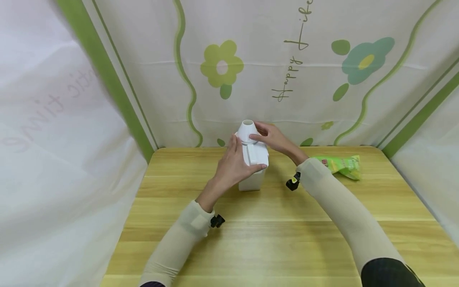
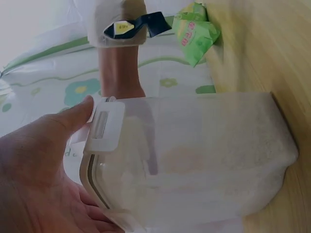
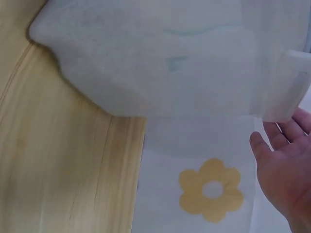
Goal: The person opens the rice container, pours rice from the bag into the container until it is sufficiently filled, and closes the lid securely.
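Observation:
A tall white translucent storage container stands on the table, with pale contents low inside it in the left wrist view. On its lid is a white cone-shaped cap with a round opening at the top. My left hand lies against the lid, fingers straight up along the cap's left side and thumb stretched across the front. From the right, my right hand holds the cap, thumb on its front and fingers behind. A side latch shows near my left thumb. The right wrist view leaves the cap out.
A green snack bag lies at the right rear of the wooden table, partly behind my right forearm. A white curtain printed with flowers hangs close behind the table, and more cloth hangs along both sides.

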`<state>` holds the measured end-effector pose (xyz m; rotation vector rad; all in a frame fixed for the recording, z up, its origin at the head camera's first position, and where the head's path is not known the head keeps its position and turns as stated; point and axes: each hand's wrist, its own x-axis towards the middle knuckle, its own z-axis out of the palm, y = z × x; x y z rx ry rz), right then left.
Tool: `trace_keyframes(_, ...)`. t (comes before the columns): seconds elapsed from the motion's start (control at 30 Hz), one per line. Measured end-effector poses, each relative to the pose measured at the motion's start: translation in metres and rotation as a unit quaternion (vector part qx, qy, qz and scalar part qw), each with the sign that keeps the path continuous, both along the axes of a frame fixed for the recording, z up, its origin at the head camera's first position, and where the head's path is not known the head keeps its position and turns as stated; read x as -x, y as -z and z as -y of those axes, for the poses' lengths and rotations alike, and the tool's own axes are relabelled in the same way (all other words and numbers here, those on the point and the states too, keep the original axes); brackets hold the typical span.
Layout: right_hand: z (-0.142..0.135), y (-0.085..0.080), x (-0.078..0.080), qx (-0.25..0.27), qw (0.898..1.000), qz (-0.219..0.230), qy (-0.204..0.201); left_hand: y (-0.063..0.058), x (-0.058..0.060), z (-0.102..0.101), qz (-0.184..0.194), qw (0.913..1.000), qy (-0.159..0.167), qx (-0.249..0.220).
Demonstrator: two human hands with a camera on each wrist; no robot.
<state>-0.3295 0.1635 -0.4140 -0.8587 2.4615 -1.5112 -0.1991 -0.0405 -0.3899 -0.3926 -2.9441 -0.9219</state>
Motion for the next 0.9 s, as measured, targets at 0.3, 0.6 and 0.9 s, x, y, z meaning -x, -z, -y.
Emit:
trace_keyframes(0.3,0.005,-0.003,0.002,-0.007,1.0,0.005,0.0,0.005,0.003,-0.001,0.003,1.0,0.004,-0.006)
trace_keyframes(0.6,-0.001,-0.004,-0.007,-0.025,0.998,-0.002,0.05,0.008,0.01,0.016,0.037,0.9982,0.021,-0.041)
trace_keyframes(0.9,-0.013,-0.007,-0.021,-0.043,0.993,-0.039,0.106,0.005,0.022,0.045,0.05,0.9928,0.07,-0.083)
